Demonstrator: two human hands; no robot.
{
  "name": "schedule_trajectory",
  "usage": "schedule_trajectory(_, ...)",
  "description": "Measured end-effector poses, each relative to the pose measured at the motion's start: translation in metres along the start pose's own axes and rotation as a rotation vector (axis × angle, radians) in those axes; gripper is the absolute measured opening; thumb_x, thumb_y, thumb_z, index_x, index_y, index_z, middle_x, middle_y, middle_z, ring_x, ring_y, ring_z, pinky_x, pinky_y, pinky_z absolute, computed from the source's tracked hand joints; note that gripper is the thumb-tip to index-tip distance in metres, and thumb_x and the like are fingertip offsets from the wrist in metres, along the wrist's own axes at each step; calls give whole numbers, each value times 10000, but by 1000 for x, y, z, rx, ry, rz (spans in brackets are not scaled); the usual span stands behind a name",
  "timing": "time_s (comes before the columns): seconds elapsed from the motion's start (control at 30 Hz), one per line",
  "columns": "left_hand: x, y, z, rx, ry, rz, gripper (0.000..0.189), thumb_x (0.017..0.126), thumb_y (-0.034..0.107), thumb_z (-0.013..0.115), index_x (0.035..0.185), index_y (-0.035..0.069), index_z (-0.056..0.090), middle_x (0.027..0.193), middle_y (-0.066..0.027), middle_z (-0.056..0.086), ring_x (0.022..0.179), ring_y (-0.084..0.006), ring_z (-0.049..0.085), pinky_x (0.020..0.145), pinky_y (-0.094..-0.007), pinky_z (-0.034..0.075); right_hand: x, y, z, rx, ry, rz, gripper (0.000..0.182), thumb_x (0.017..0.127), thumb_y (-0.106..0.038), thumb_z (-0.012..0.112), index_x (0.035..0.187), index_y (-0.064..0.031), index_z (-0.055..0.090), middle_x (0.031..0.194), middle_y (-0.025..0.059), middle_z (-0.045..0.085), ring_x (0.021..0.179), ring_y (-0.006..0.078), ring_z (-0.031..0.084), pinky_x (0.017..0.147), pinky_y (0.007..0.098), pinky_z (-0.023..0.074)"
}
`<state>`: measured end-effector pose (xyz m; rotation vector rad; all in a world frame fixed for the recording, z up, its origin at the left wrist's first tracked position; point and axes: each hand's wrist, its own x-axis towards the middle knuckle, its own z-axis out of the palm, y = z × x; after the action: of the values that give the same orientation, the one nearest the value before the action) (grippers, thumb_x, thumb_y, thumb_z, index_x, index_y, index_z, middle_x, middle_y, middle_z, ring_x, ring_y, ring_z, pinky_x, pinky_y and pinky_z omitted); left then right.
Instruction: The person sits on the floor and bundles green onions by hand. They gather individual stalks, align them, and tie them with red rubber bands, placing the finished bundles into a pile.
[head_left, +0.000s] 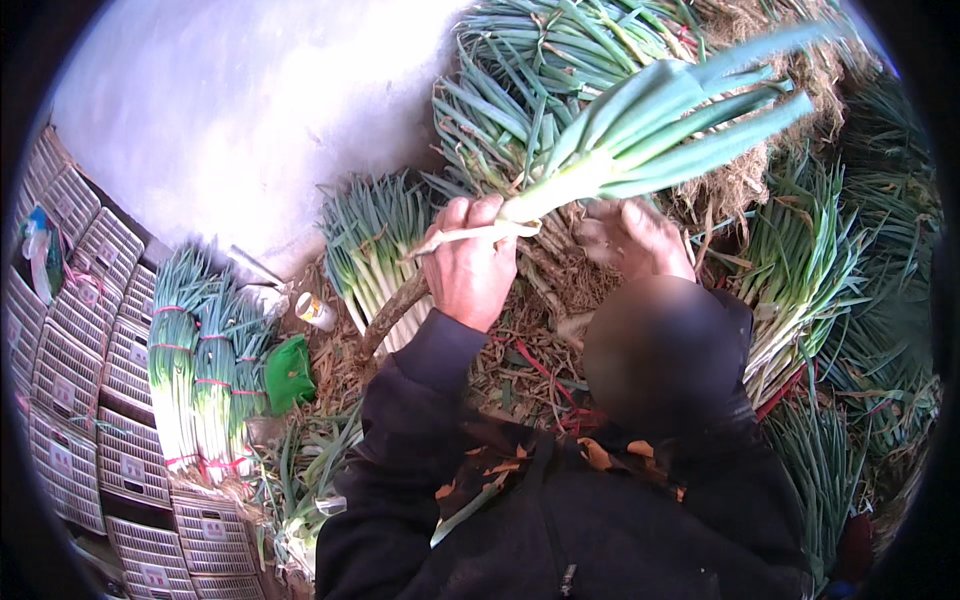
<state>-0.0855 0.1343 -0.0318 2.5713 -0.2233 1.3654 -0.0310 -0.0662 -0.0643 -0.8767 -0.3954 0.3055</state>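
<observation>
My left hand (476, 274) is closed around the pale shaft of a thick leek-like green onion (574, 180). Its broad green leaves fan out to the upper right, and a dry strip of outer skin (461, 234) hangs across my knuckles. Below that hand extends a brown, stick-like length (396, 311); I cannot tell whether it belongs to the onion. My right hand (634, 232), blurred, is just below the leaves with its fingers apart and nothing visible in them. Under both hands lie unpeeled onion stalks with brown roots (592, 281).
Trimmed green onions (382, 247) stand left of my left hand. Further left are banded bundles (214, 367), a green bag (291, 375), a small white container (315, 311) and stacked plastic crates (135, 469). Onion heaps (540, 67) lie ahead, others (806, 262) to the right.
</observation>
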Motion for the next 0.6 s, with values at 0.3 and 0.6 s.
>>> schedule_trajectory(0.3, -48, -20, -23, -512, -513, -223, 452, 795, 162, 703, 1164, -42, 539, 1117, -138, 589, 964, -197, 588, 818, -303, 467, 40, 72, 33, 611, 28, -109, 350, 879, -236, 601, 1154, -33, 525, 1020, 108, 621, 917, 240, 620, 815, 429, 514)
schedule_trajectory(0.6, -73, -20, 3, -1568, -654, -844, 638, 732, 36, 734, 1296, -22, 443, 1153, -100, 580, 1015, -150, 562, 910, -296, 432, 38, 116, 36, 589, 121, 73, 453, 881, -510, 517, 922, -69, 611, 774, 76, 633, 645, 262, 615, 611, 398, 527)
